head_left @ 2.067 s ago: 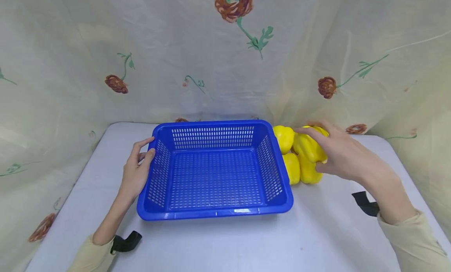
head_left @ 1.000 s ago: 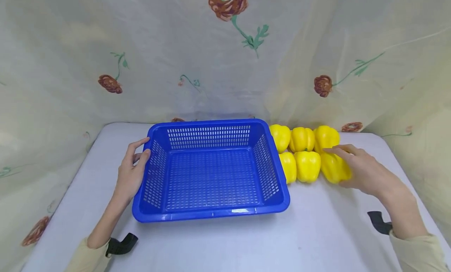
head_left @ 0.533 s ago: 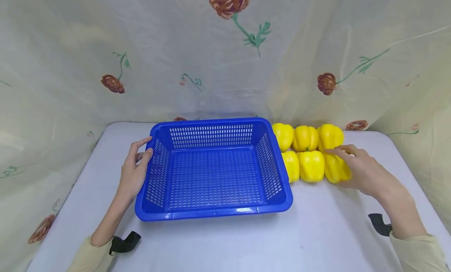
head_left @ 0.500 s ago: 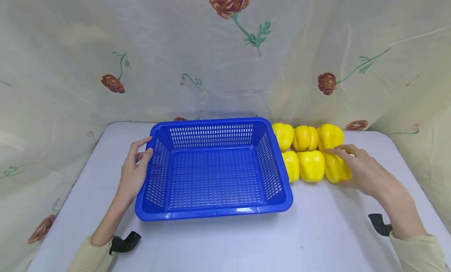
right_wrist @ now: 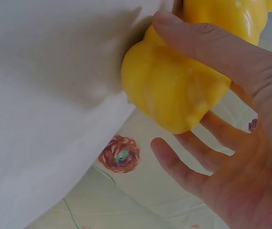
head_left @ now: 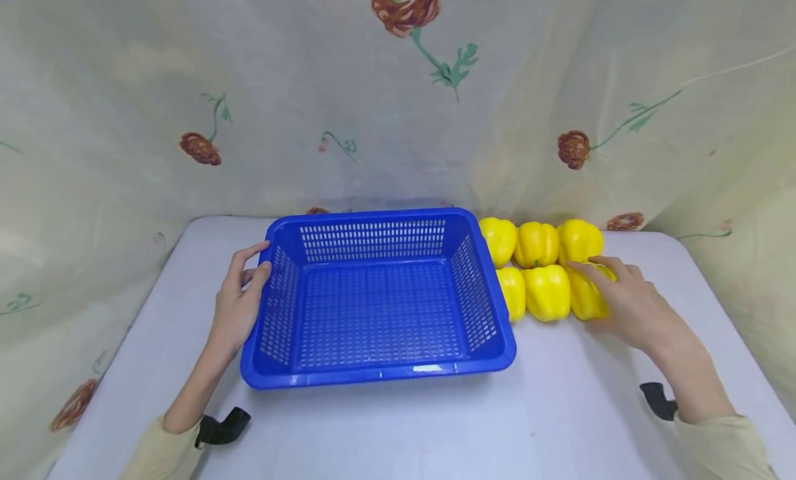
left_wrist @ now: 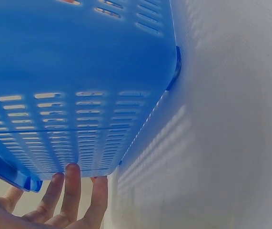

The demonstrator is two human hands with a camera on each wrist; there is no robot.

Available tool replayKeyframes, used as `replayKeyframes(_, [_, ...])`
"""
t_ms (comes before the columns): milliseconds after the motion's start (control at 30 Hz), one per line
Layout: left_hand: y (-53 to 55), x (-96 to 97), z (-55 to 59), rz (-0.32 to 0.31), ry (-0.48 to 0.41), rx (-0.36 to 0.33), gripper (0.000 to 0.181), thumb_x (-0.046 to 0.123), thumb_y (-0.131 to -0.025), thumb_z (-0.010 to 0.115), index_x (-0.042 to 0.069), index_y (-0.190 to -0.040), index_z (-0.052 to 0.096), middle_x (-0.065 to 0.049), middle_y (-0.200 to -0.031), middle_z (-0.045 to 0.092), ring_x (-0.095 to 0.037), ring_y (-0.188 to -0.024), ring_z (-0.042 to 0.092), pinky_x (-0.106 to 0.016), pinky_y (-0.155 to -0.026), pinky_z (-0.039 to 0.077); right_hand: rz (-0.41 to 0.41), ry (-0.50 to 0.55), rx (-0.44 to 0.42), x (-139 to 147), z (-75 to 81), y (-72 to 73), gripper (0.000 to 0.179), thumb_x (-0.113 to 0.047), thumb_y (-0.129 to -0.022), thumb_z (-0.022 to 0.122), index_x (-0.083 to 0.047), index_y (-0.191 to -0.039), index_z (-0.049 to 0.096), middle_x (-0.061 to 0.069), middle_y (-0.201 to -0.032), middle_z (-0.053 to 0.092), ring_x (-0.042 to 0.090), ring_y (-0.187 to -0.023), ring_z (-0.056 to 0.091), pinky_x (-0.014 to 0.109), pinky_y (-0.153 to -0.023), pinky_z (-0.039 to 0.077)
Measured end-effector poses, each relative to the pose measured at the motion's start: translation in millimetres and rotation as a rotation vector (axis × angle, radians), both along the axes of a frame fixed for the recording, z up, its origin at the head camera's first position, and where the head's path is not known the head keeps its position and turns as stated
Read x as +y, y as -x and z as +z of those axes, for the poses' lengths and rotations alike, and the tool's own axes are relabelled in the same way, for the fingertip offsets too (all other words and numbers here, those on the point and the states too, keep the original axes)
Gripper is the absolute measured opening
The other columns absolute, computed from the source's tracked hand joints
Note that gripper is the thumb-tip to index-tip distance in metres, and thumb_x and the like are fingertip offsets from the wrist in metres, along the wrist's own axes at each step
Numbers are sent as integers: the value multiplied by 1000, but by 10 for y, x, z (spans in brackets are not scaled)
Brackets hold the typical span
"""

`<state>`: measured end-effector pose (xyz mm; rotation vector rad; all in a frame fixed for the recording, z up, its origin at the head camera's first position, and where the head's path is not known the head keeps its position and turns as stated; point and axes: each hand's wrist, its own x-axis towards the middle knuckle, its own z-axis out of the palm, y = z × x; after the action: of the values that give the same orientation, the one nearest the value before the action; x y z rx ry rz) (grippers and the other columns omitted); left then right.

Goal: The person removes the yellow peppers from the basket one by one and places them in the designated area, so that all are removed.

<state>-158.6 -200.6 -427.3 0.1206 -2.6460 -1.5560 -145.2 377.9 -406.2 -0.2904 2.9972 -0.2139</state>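
Observation:
A blue plastic basket (head_left: 379, 378) with slotted walls stands on the table. My left hand (head_left: 239, 304) holds its left side, thumb and index finger at the rim; in the left wrist view other fingertips (left_wrist: 72, 168) press against the slotted outer wall. Several yellow bell peppers (head_left: 547, 293) stand in two rows against the basket's right side. My right hand (head_left: 634, 307) holds the front-row bell pepper (head_left: 586, 295) farthest right. In the right wrist view the thumb lies along one side of that bell pepper (right_wrist: 169, 86), with fingers behind it and the little finger apart.
A white-covered table (head_left: 398, 432) lies beneath everything. Behind it hangs a pale curtain (head_left: 280, 86) with printed flowers, close to the basket's back rim and the back row of bell peppers. Black camera mounts (head_left: 224, 426) sit at both wrists.
My right hand set a bell pepper down at the right end of the front row, then shifted it slightly left against its neighbour. The left hand and basket stayed nearly still.

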Motion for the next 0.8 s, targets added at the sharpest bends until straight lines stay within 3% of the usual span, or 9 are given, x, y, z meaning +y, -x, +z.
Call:
replayKeyframes(233, [26,15,-12,-7,-2,1,50,43,-117,39,31,-166,39,-26,-142,64,-40,-119,68,-24,-79,54,-45,-16,-12,-7,-26,-4,101,-16,-80,96,-17,-164,39,38,-157,34,65,-134,37,85,-98,45])
replayKeyframes(433, [12,37,-21,-7,-6,-2,51,43,-117,39,31,-166,38,-26,-143,64,-40,-120,68,-22,-79,53,-34,-16,46,-18,-42,-11,99,-27,-82,94,-14,-164,40,38,-155,38,64,-132,40,83,-98,46])
replayKeyframes(633, [31,63,-22,-16,-17,3,51,43,-117,39,31,-166,39,-26,-142,64,-40,-120,68,-22,-78,54,-61,-1,39,-18,-31,-45,99,-30,-83,94,-14,-164,40,37,-157,35,64,-133,37,85,-99,43])
replayKeyframes(800, [61,74,-33,-10,-14,10,51,43,-117,39,31,-166,39,-26,-143,64,-41,-120,69,-22,-78,53,-36,-7,99,-19,17,-69,95,-30,-82,95,-15,-160,44,37,-155,38,63,-133,39,85,-100,41])
